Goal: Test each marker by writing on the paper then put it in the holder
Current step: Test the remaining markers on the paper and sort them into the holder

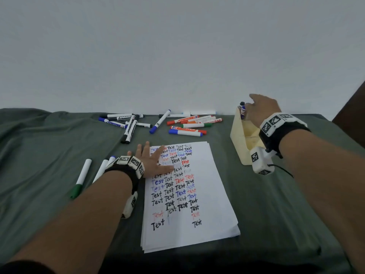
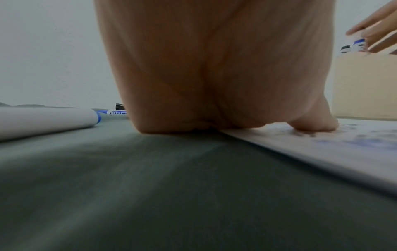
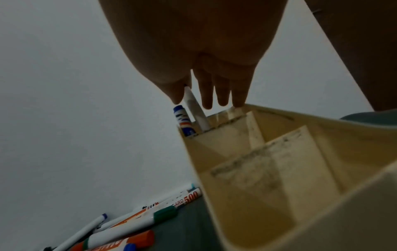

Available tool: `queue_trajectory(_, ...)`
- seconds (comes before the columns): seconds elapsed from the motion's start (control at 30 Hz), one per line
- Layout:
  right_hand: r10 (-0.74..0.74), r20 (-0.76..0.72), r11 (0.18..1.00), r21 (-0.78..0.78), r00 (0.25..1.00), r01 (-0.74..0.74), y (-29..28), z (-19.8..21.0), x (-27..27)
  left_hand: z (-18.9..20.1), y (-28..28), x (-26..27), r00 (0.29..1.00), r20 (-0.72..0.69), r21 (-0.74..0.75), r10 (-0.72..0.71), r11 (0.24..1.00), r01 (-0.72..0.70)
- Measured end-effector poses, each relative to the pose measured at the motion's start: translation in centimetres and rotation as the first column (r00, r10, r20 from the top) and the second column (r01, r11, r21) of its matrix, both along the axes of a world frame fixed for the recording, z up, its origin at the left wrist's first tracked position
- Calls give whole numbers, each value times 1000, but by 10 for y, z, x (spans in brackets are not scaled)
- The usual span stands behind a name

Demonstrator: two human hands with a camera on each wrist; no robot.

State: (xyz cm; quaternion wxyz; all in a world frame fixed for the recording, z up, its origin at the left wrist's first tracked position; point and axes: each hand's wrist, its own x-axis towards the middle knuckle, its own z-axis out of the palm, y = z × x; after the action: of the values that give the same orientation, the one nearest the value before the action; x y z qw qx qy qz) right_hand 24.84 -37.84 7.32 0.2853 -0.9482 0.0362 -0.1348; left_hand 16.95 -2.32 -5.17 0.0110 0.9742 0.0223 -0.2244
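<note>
My left hand (image 1: 156, 156) lies flat with spread fingers on the upper left of the white paper (image 1: 197, 224), which is covered with "Test" words. In the left wrist view the palm (image 2: 214, 68) rests on the paper's edge (image 2: 322, 149). My right hand (image 1: 250, 105) is above the back compartment of the cream holder (image 1: 240, 139). Thumb and forefinger pinch the top of a white marker (image 3: 197, 112), whose lower end is inside that compartment. A blue-labelled marker (image 3: 184, 122) stands beside it. The holder's nearer compartments (image 3: 300, 152) hold nothing.
Loose black and blue markers (image 1: 128, 123) and red, orange, green and blue ones (image 1: 189, 123) lie on the green cloth behind the paper. A green-capped marker (image 1: 81, 178) and two others (image 1: 102, 169) lie left of my left forearm. The wall stands right behind the table.
</note>
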Motion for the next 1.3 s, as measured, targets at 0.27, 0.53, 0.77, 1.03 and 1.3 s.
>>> queue_trajectory(0.27,118,123,980,-177,985,-95,42,-19,-10,-4,1,1,1000,9,-18,5,1000,-4)
queue_trajectory(0.53,371,-521,769,-291,768,-569,99,-83,-34,-6,1,3,1000,8,-11,1,1000,-1)
queue_trajectory(0.77,260,-608,719,-396,750,-571,107,-117,-36,-4,2,8,999,-35,19,-2,1000,3)
queue_trajectory(1.03,249,-627,747,-361,738,-558,110,-116,-37,36,8,59,976,216,-17,-28,999,33)
queue_trajectory(1.3,268,-629,783,-298,730,-545,111,-107,-41,39,8,115,890,442,126,-112,990,63)
